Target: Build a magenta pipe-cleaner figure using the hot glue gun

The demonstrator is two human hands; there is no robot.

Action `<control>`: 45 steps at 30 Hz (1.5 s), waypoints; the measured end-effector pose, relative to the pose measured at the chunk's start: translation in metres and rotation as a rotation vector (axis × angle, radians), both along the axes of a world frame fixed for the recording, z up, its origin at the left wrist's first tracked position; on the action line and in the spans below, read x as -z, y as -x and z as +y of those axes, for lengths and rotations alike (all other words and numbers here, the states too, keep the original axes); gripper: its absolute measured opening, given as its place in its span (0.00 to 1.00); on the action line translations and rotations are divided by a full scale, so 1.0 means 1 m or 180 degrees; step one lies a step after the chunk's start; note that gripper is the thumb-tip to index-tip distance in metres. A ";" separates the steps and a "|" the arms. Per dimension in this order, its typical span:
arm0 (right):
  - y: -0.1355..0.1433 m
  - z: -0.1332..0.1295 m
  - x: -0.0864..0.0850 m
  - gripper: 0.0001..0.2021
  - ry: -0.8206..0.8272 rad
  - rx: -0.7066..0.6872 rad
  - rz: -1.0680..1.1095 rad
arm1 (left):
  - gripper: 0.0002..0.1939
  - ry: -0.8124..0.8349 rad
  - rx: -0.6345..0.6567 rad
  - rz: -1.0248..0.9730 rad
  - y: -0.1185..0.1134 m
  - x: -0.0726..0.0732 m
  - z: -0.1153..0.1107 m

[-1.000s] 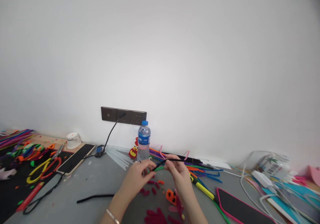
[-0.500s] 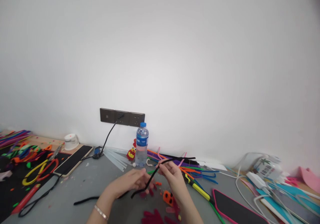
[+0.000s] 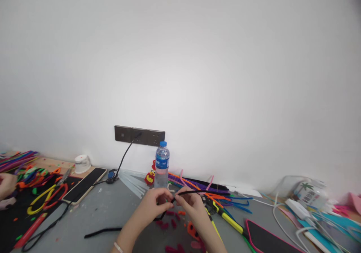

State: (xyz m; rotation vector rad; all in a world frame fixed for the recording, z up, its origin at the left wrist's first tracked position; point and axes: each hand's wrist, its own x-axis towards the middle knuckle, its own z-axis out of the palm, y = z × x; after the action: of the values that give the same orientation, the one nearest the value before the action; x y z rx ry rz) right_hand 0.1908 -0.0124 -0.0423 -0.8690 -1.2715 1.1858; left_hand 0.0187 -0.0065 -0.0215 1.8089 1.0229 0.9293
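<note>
A black pipe cleaner (image 3: 208,192) runs between my two hands, just in front of a water bottle (image 3: 162,162). My left hand (image 3: 158,204) pinches it with thumb and fingertips. My right hand (image 3: 190,204) grips it close by, and one end sticks out to the right. Another black length (image 3: 103,230) shows left of my left forearm; I cannot tell whether it is the same piece. Below my hands lie dark red fuzzy pieces (image 3: 173,223) and an orange piece with black spots (image 3: 192,230), partly hidden by my right wrist.
Colourful pipe cleaners (image 3: 237,202), yellow-handled pliers (image 3: 229,222) and a pink-edged phone (image 3: 267,238) lie to the right. Scissors (image 3: 46,200), another phone (image 3: 84,185) and a black cable (image 3: 53,219) are at left. Another person's hand (image 3: 7,185) shows at the left edge.
My hands have come together on the pipe cleaner, my left hand moving in to pinch it beside the right. Another person's hand has appeared at the left edge.
</note>
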 end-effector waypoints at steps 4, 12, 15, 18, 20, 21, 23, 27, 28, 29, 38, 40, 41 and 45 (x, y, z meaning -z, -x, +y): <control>0.001 -0.002 -0.002 0.15 0.0019 0.0001 -0.0172 | 0.04 -0.0132 -0.0004 -0.0032 -0.003 0.000 0.000; 0.004 -0.004 -0.006 0.15 -0.0042 0.0140 -0.0076 | 0.04 -0.0326 -0.0054 0.0042 -0.009 -0.006 -0.005; 0.005 -0.002 -0.003 0.15 -0.0035 0.0127 0.0058 | 0.04 -0.0333 -0.0073 0.0054 -0.009 -0.005 -0.006; 0.006 -0.001 0.000 0.14 -0.0086 0.0177 0.0152 | 0.04 -0.0349 -0.0117 0.0082 -0.009 -0.003 -0.005; 0.006 0.001 0.002 0.14 -0.0150 0.0208 0.0159 | 0.04 -0.0337 -0.0135 0.0069 -0.008 -0.002 -0.005; 0.006 0.002 0.004 0.14 -0.0172 0.0223 0.0139 | 0.04 -0.0319 -0.0134 0.0055 -0.008 -0.002 -0.004; 0.005 0.003 0.006 0.15 -0.0186 0.0246 0.0064 | 0.04 -0.0281 -0.0132 0.0041 -0.008 -0.001 -0.003; 0.004 0.006 0.011 0.15 -0.0169 0.0236 0.0026 | 0.03 -0.0293 -0.0159 0.0046 -0.008 0.002 -0.002; 0.004 0.006 0.012 0.15 -0.0165 0.0211 0.0039 | 0.03 -0.0285 -0.0147 0.0029 -0.008 0.003 -0.002; 0.004 0.007 0.013 0.15 -0.0162 0.0176 0.0046 | 0.03 -0.0267 -0.0123 0.0011 -0.008 0.003 -0.002; 0.007 0.003 0.007 0.12 -0.0166 0.0082 0.0155 | 0.04 -0.0271 -0.0059 0.0036 -0.009 -0.002 -0.005; 0.008 0.001 0.005 0.12 -0.0165 0.0073 0.0160 | 0.04 -0.0269 -0.0039 0.0044 -0.008 -0.003 -0.005; 0.008 0.001 0.005 0.12 -0.0163 0.0067 0.0166 | 0.04 -0.0256 -0.0033 0.0055 -0.008 -0.003 -0.006; 0.009 0.000 0.002 0.13 -0.0122 0.0049 0.0166 | 0.05 -0.0238 -0.0086 0.0124 -0.007 -0.005 -0.007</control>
State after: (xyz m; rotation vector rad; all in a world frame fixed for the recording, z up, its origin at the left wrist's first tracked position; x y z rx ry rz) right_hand 0.1813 -0.0127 -0.0446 -0.8134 -1.2394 1.1614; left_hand 0.0261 -0.0134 -0.0163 1.8856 1.0516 0.9635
